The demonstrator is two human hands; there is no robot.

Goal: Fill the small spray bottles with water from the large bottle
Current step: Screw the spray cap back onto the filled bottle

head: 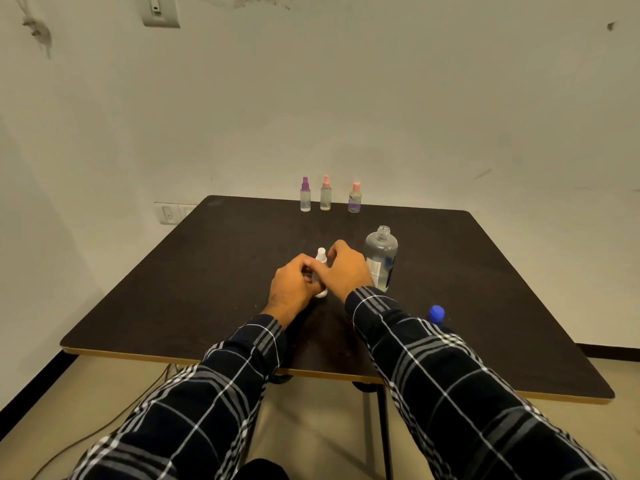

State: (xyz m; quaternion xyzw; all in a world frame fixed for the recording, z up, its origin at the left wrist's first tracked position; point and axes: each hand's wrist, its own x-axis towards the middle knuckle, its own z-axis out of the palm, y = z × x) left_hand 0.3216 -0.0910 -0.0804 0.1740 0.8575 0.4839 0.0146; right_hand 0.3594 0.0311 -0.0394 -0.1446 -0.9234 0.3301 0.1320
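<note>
1. While both of your arms reach out over the dark table [207, 271], your hands meet at its middle around one small white-capped spray bottle [321, 255], which stands upright with its base on the tabletop
2. Your left hand [294, 284] is clamped on that bottle's body from the left, fingers curled round it
3. Your right hand [344, 268] arches over it from the right, fingers bent in at the neck just below the white cap and gripping there; the fingertips are partly hidden, so the exact contact is hard to read
4. Just right of your right hand stands the large bottle [381, 252], upright, clear, its mouth uncapped, with a label on its lower half; your right wrist covers part of its lower left side
5. Nearer to you and further right, a blue cap [436, 313] sits on the table just beside your right sleeve [450, 375]
6. At the far edge, three more small spray bottles stand upright in a row, apart from each other: a purple-capped bottle [305, 195] on the left, a pink-capped bottle [325, 194] in the middle, and a pink-capped labelled bottle [354, 199] on the right
7. Behind the table's far left corner a wall socket [169, 214] shows on the pale wall
</note>
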